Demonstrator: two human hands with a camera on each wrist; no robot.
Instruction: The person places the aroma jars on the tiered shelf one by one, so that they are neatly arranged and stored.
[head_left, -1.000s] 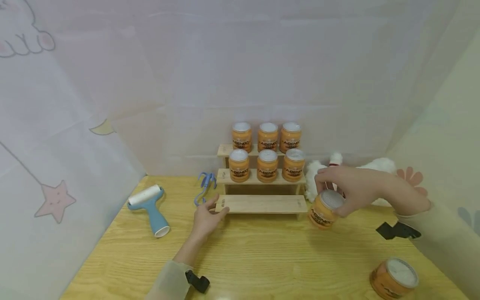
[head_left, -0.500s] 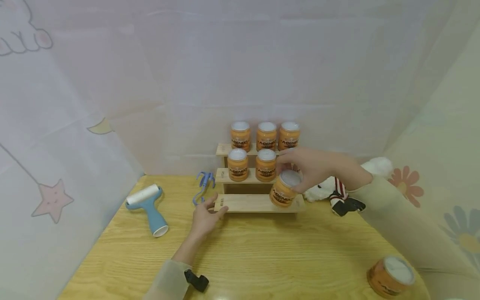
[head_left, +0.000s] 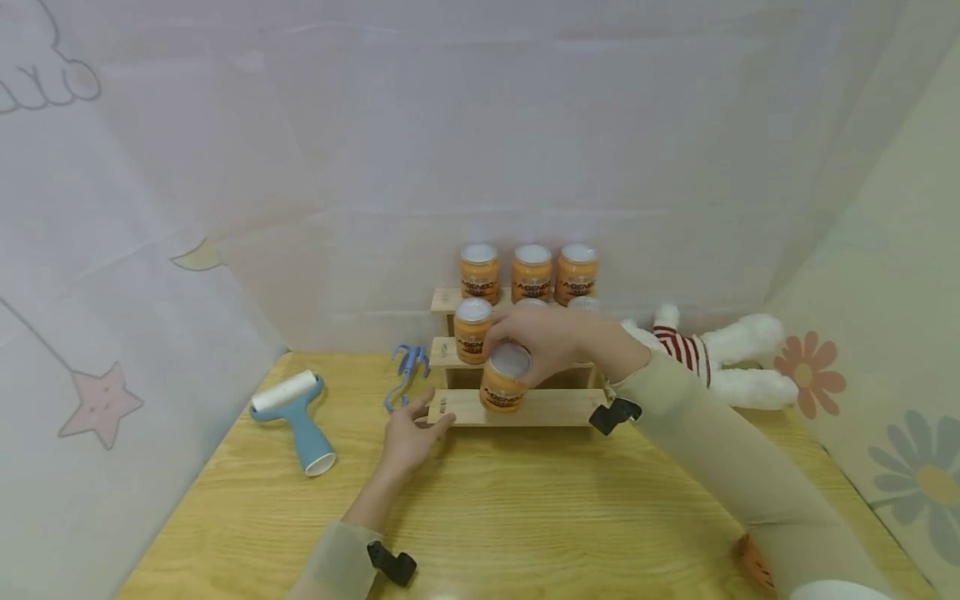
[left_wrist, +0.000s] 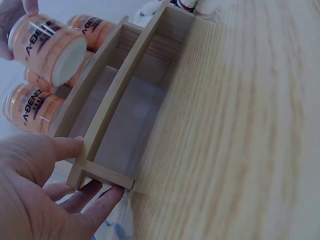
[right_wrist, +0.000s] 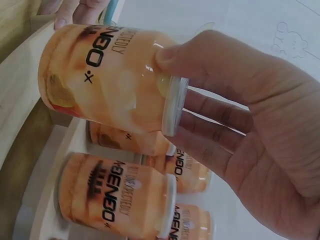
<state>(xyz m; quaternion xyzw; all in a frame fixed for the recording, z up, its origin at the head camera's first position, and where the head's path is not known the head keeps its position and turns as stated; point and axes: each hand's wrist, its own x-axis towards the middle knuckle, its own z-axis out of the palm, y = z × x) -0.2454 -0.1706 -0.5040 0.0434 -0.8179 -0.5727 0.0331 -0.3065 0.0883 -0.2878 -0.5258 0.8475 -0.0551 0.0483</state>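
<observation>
My right hand (head_left: 555, 337) pinches an orange-labelled jar (head_left: 504, 387) with a pale lid, near its top. The jar hangs over the left half of the lowest step of a three-tier wooden shelf (head_left: 566, 408); its pale bottom shows in the left wrist view. At the shelf's left end my left hand (head_left: 408, 437) grips the lowest step, thumb (left_wrist: 70, 146) on the board's edge, fingers against the end support. Like jars stand on the upper tiers: three on top (head_left: 532, 273), and on the middle one a left jar (head_left: 473, 331), the others partly hidden behind my right hand.
Left on the table (head_left: 480, 517) lie a blue lint roller (head_left: 303, 425) and a blue-purple hook-like item (head_left: 408, 371). A white plush toy (head_left: 742, 358) in red stripes lies right of the shelf. Another jar (head_left: 752, 562) is mostly behind my right sleeve at front right.
My right hand has carried the jar leftward from beside the shelf to over the left half of its lowest step. My left hand has stayed on the shelf's left end.
</observation>
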